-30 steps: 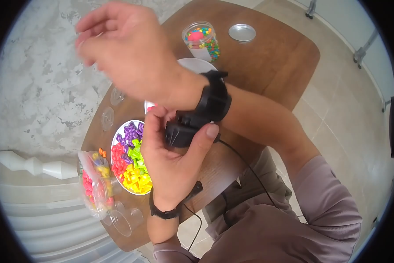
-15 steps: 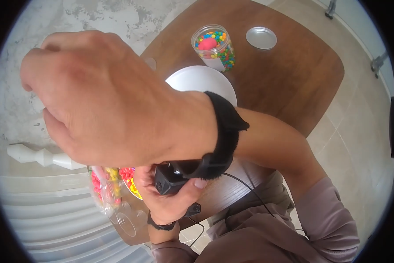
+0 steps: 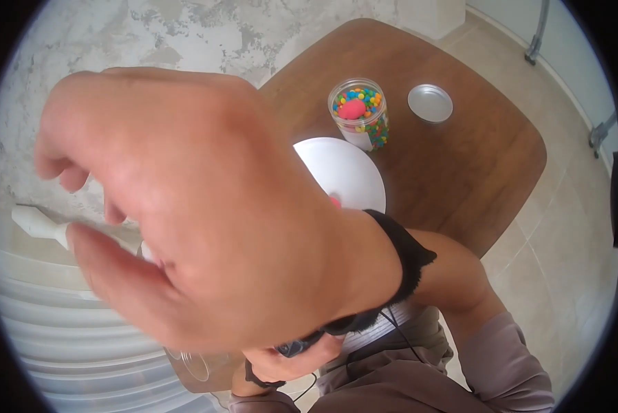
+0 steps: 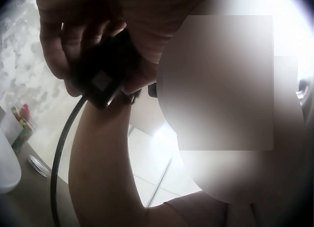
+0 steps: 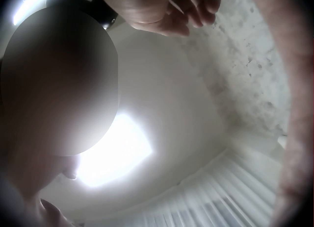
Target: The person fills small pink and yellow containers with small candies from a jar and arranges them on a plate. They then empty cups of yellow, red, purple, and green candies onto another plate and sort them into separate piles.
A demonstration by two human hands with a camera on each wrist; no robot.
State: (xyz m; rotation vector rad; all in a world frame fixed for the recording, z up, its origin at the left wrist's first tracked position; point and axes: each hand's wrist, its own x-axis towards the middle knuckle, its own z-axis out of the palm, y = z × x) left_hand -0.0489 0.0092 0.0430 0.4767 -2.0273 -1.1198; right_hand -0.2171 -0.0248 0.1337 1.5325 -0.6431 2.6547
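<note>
My right hand point(image 3: 185, 199) is raised close before the head camera, back of the hand up, fingers loosely bent around nothing. A black strap point(image 3: 408, 255) circles its wrist. Below that wrist, my left hand point(image 3: 305, 365) grips the small black camera point(image 3: 296, 346) fixed to the strap; most of this hand is hidden behind the right one. The left wrist view shows the left fingers curled round the same camera point(image 4: 100, 77), its cable point(image 4: 60, 153) hanging down beside the right forearm point(image 4: 100, 163). In the right wrist view, right-hand fingers point(image 5: 196, 9) appear at the top.
On the brown table point(image 3: 474, 172) stand a white plate point(image 3: 350, 168) with a pink piece, an open jar point(image 3: 374, 131) of colourful candies, and a silver lid point(image 3: 430, 103). Clear plastic pieces point(image 3: 195, 365) lie at the near left edge, by white curtain folds point(image 3: 82, 330).
The right hand has come nearer the head camera and now hides the plate of wrapped candies and the bag. Its fingers have bent more. The left hand keeps hold of the wrist camera, lower in view.
</note>
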